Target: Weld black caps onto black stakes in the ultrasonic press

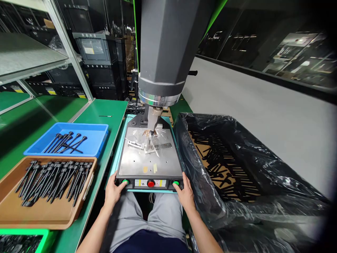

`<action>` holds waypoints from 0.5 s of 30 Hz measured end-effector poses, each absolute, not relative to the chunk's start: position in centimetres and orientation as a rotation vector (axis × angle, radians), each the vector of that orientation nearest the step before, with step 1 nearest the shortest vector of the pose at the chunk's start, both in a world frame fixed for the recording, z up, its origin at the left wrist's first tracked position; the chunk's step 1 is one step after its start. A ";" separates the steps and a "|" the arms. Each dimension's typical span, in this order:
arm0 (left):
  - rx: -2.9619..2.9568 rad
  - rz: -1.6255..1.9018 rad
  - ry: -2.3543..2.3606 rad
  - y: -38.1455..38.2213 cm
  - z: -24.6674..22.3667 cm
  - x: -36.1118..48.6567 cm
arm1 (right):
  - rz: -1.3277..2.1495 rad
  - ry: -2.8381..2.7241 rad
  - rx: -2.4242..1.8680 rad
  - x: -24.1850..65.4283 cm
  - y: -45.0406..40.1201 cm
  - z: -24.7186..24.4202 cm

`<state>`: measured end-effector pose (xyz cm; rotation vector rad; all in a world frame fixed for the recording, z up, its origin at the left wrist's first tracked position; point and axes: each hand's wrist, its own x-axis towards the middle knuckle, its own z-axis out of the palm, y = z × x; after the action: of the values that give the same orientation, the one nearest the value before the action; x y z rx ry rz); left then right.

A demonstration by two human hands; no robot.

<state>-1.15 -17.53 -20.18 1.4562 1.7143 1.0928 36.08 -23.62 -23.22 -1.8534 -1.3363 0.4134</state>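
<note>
At the front corners of a grey machine base my two hands rest. My left hand (113, 189) has its thumb on the left green button (125, 181), fingers apart along the side. My right hand (186, 191) lies with its thumb at the right green button (176, 182), fingers spread over the edge. Neither hand holds anything. Between them is a red button (151, 183). Above the steel plate (139, 165) hangs a large grey machine head (163, 45), its tip (151, 133) down at a small metal fixture (149, 144) with clear plastic strands around it.
On the green bench at left stand a blue tray (101, 140) and a brown tray (34, 218) with several black stemmed parts, and a green bin (46, 239). A plastic-lined box (263, 158) with black parts is at right. Crates (96, 49) are stacked behind.
</note>
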 end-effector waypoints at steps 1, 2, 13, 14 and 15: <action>1.449 1.098 1.705 -17.5 -20.1 -1.1 | 0.411 -1.333 -1.849 36.0 -23.6 -23.3; 1.447 1.100 1.695 -17.5 -20.0 -1.1 | 0.406 -1.332 -1.844 36.0 -23.6 -23.3; 1.464 1.056 1.681 -17.6 -20.0 -1.4 | 0.406 -1.310 -1.809 35.8 -23.5 -23.5; 1.468 1.035 1.687 -17.5 -19.9 -1.5 | 0.414 -1.306 -1.808 35.7 -23.5 -23.5; 1.473 1.023 1.705 -17.4 -19.6 -1.5 | 0.421 -1.304 -1.809 35.7 -23.5 -23.5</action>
<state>-1.51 -17.45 -19.57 1.4725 1.7050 1.0233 35.74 -23.50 -23.49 -1.8085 -1.3036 0.4209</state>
